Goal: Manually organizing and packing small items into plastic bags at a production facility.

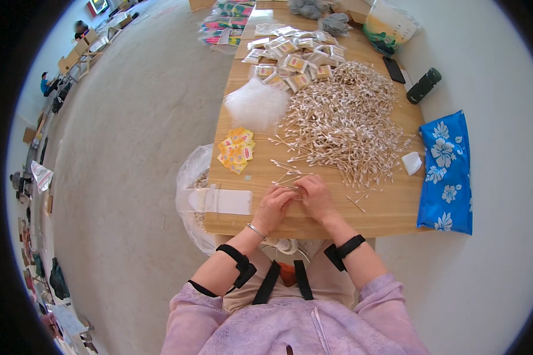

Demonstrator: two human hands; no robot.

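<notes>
The left hand (272, 205) and right hand (317, 198) met above the near end of the table (391, 210), their fingers bent and pinching a few swabs (295, 189) between them. Loose swabs lay just beyond, and the main heap (343, 124) spread farther back. Left of the heap lay clear bags (256, 103) and, nearer, yellow cards (237, 150); filled packets (293, 56) lay behind. A blue pouch (446, 171) lay along the right edge.

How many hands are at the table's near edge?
2: the left hand and the right hand, close together on the near side of the cotton swab pile.
</notes>
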